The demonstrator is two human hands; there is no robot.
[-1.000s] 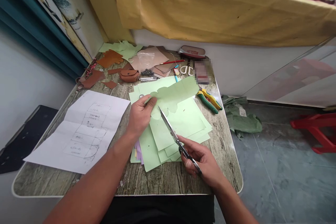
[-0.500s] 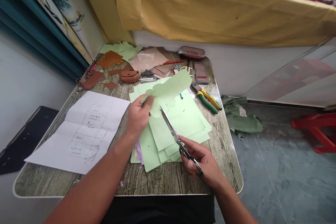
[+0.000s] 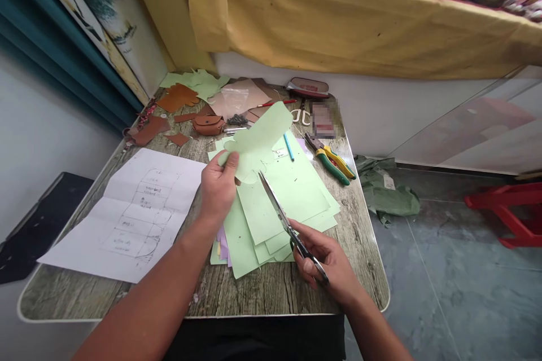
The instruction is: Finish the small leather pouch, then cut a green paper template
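Note:
Between thumb and fingers, my left hand [image 3: 219,185] pinches a light green paper cutout [image 3: 265,134] with a wavy, rounded edge, raised over the table. My right hand [image 3: 324,262] is closed round the handles of a pair of scissors [image 3: 277,208]. The blades look closed and point up and left, their tip close to the cutout's lower edge. Below both hands lies a loose stack of green paper sheets [image 3: 288,231], with purple and yellow sheets peeking out at its left side. A blue pen [image 3: 289,146] rests on the stack, partly beside the cutout.
A creased white sheet with a pencil drawing [image 3: 127,214] covers the table's left side. Pliers with green and yellow handles [image 3: 332,163] lie at the right edge. Leather scraps [image 3: 148,130], a small brown leather pouch [image 3: 208,124] and a pencil case [image 3: 309,87] sit toward the back.
My left hand has shifted slightly left and tilted the cutout more upright, so more of the blue pen shows. The scissors in my right hand have hardly moved.

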